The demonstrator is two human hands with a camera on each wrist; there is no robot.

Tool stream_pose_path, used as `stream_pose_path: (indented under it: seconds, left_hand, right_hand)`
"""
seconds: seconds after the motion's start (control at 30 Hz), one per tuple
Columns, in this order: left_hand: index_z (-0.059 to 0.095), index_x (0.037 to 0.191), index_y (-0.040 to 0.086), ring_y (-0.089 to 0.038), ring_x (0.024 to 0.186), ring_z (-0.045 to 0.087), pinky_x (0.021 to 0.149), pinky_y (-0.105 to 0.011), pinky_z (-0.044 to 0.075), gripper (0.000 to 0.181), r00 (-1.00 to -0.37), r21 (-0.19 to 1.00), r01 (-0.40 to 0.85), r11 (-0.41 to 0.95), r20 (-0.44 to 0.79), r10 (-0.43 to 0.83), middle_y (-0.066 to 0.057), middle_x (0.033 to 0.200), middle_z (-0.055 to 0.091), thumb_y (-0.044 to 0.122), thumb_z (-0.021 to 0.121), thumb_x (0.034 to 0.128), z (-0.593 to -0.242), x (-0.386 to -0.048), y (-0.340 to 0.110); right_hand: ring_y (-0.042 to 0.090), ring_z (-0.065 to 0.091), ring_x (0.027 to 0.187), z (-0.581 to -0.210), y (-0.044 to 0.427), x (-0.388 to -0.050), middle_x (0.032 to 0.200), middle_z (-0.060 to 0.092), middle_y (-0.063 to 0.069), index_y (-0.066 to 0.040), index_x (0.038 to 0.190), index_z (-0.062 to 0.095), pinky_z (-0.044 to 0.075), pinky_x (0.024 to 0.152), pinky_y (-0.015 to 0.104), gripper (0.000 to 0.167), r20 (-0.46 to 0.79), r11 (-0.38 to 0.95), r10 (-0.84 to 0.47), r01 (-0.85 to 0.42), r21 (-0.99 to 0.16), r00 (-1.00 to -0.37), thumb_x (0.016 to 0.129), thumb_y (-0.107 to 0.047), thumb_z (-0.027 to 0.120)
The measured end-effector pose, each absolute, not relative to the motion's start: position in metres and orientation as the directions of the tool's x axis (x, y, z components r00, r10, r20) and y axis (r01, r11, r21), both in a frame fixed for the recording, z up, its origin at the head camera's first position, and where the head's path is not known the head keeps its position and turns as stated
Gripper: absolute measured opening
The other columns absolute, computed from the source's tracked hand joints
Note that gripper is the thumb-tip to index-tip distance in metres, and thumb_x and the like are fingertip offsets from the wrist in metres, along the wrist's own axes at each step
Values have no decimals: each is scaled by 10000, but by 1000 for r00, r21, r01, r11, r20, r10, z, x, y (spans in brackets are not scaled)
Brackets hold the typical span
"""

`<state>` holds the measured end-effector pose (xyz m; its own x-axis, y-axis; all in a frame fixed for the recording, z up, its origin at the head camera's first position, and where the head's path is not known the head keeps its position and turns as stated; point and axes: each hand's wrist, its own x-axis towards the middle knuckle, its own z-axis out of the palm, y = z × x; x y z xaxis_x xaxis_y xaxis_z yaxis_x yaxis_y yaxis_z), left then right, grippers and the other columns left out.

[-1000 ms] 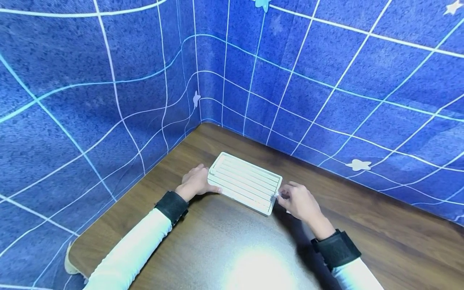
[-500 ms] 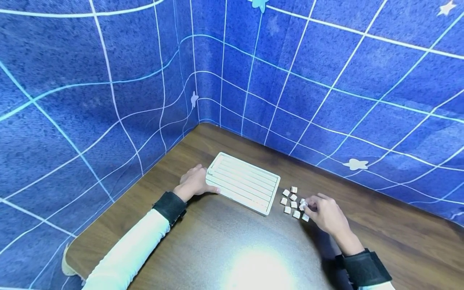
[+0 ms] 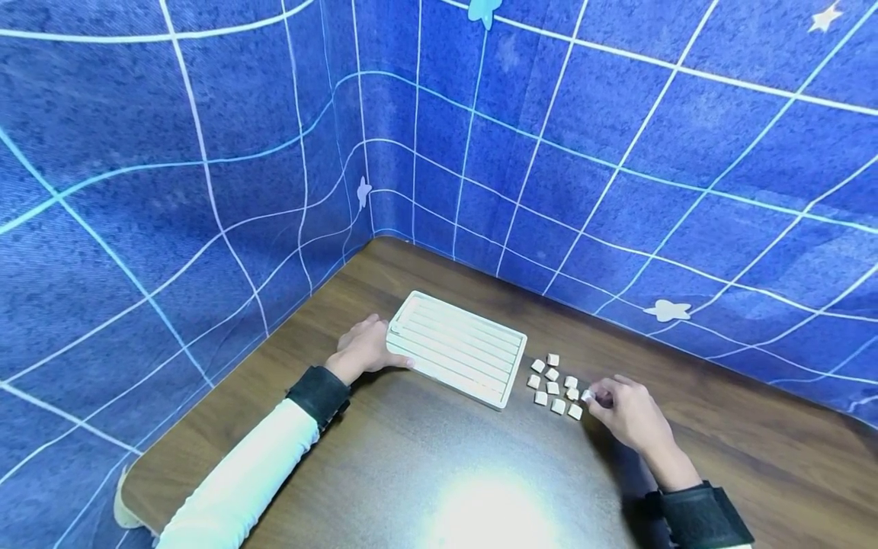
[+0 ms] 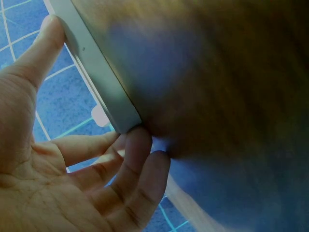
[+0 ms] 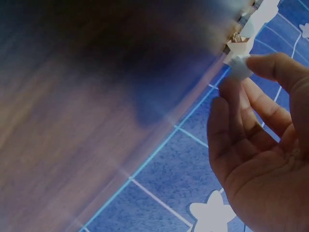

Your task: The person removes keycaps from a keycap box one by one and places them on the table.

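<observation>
A shallow white tray [image 3: 456, 349] with lengthwise ribs lies on the table. My left hand [image 3: 363, 347] grips its left end, thumb along the near side; the left wrist view shows the tray's side wall [image 4: 99, 67] between thumb and fingers. To the right of the tray, several small white blocks [image 3: 552, 388] lie loosely grouped. At that group's right edge, my right hand [image 3: 631, 412] pinches one small white block [image 3: 587, 396] between thumb and fingertips. In the right wrist view the pinched block [image 5: 240, 67] is blurred and close to other blocks [image 5: 239, 46].
The brown wooden table [image 3: 329, 473] has a bright light reflection near its front. A blue curtain [image 3: 617, 152] with white grid lines and stars hangs along the left and back edges.
My right hand has moved right, away from the tray's right end, uncovering the group of blocks, then slightly farther right with one block pinched. The left hand stays on the tray.
</observation>
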<state>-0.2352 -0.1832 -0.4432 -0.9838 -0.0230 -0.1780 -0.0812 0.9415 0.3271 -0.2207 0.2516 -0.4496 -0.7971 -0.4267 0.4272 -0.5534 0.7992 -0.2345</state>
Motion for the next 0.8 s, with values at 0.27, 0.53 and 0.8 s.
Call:
stream_pose_path:
  seconds: [0.27, 0.53, 0.8]
  left_hand:
    - [587, 1341, 119, -346, 1429, 358, 1040, -594, 415, 799, -984, 320, -74, 944, -177, -17, -109, 1467, 513, 582, 788, 721, -443, -235, -184]
    - [602, 1318, 110, -363, 1376, 417, 1005, -584, 445, 794, -984, 323, -83, 943, -178, -26, -145, 1459, 506, 586, 795, 712, -441, -234, -183]
    - [592, 1330, 108, -354, 1432, 350, 1033, -601, 416, 790, -983, 332, -85, 939, -182, -25, -138, 1466, 503, 570, 795, 722, -441, -234, -183]
  right_hand:
    - [106, 591, 615, -452, 254, -220, 700, 605, -11, -101, 775, 691, 492, 557, 261, 138, 377, 779, -475, -580, -239, -795, 718, -35, 798]
    - [126, 613, 640, -451, 252, -220, 719, 624, 7, -94, 788, 692, 515, 577, 293, 133, 336, 809, -458, -543, -228, -823, 726, -45, 798]
    - [156, 639, 671, -451, 251, -218, 749, 643, 14, -101, 812, 701, 524, 588, 337, 136, 312, 831, -428, -505, -234, -848, 730, -67, 804]
